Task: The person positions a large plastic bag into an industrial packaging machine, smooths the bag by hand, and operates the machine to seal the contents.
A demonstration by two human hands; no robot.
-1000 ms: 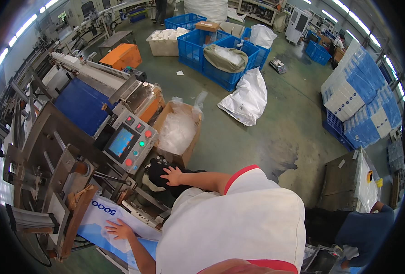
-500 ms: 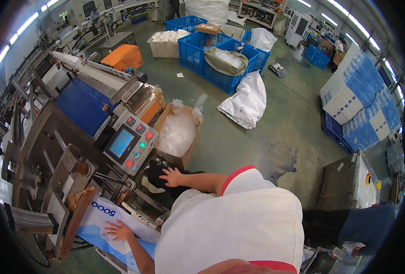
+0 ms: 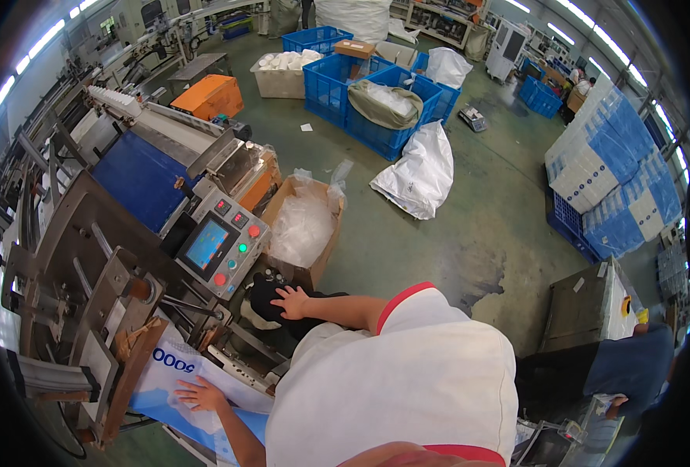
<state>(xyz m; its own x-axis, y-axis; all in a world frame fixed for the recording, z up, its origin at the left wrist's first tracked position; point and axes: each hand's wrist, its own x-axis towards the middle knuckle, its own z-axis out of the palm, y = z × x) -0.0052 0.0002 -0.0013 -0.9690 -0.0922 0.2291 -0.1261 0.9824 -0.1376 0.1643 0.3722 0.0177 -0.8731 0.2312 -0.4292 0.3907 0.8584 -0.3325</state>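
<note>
My left hand (image 3: 198, 395) lies with spread fingers on a blue-and-white printed plastic bag or film (image 3: 175, 375); I cannot tell which. One end of this sheet passes under a brown-edged plate (image 3: 131, 381) of the machine. Further right, my right hand (image 3: 290, 302) rests on my leg in black trousers (image 3: 321, 308), fingers apart and nothing held. Close beyond that hand is a grey control panel (image 3: 224, 240) with a lit screen and red and green buttons.
A cardboard box (image 3: 314, 268) of clear plastic stands beside the panel. Blue crates (image 3: 325, 97) and a white sack (image 3: 423, 175) are on the floor beyond. Wrapped blue-and-white packs (image 3: 609, 167) stand on a pallet at right. A person in dark clothes (image 3: 629, 373) is behind me.
The printed sheet has shifted slightly left under my left hand, toward the machine plate. My right hand has stayed in place. The person behind me has moved slightly.
</note>
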